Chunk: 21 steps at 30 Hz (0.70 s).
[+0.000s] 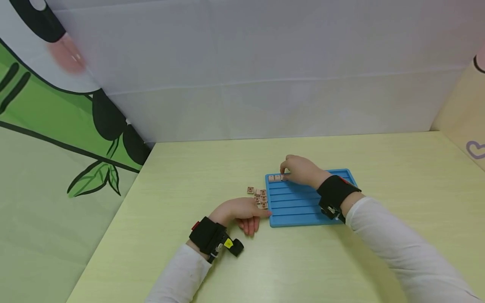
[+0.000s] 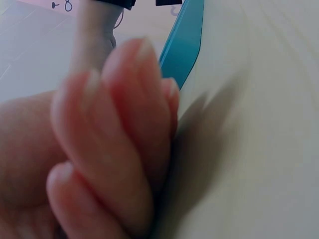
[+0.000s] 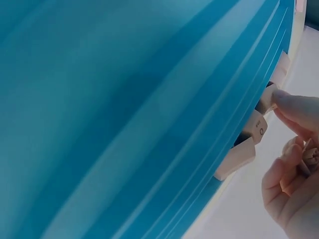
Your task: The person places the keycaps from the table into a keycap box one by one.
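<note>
The right hand [image 1: 303, 171] is closing thumb and finger at one of the small square pale tiles [image 3: 268, 97] standing in the top groove of the tray; in the right wrist view a fingertip is touching this tile, and the remaining fingers are curling round further wooden tiles [image 3: 310, 157] in the palm. The pinched tile is sitting directly under the fingertips, beside its neighbours in a short row [image 1: 274, 178] at the upper left corner of a blue rectangular ridged tray [image 1: 293, 204]. One tile in that row is showing a letter in the right wrist view.

The left hand [image 1: 241, 210] is gripping nothing: its fingers are bending loosely near the tabletop, while an outstretched digit is touching the tray's left edge near its lower corner. Just above this hand, loose square lettered tiles [image 1: 263, 199] are lying in a cluster beside the tray's left side.

Black wristbands [image 1: 206, 233] are circling both wrists, white sleeves [image 1: 409, 252] are covering the forearms, and everything is resting on a pale yellow wood-grained table [image 1: 204, 172].
</note>
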Each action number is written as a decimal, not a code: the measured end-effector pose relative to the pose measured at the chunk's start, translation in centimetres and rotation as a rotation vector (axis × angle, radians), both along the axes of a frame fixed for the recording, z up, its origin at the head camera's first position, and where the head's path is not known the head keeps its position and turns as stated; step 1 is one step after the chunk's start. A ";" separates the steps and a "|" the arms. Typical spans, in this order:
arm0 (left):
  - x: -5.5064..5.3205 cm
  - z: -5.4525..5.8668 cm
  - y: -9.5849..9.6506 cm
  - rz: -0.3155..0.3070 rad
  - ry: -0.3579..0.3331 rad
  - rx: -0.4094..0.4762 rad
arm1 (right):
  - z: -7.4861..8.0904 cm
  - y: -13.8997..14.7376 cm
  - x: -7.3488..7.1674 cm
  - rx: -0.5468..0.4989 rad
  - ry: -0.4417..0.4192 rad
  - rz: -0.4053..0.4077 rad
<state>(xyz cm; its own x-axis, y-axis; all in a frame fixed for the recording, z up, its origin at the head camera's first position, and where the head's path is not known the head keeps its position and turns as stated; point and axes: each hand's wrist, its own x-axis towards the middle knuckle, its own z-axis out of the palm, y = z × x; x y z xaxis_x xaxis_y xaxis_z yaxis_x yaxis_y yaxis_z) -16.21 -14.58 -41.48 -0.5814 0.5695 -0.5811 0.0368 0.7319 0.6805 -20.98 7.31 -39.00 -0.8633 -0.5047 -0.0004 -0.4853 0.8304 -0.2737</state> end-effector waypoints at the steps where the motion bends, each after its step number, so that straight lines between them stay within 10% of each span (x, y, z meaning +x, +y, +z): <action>1: 0.0 0.0 0.0 0.000 -0.001 0.000 | 0.0 0.0 0.0 0.000 -0.004 -0.003; 21: 0.2 0.2 0.0 0.005 -0.010 0.010 | 0.1 1.0 -0.2 -0.003 -0.042 -0.011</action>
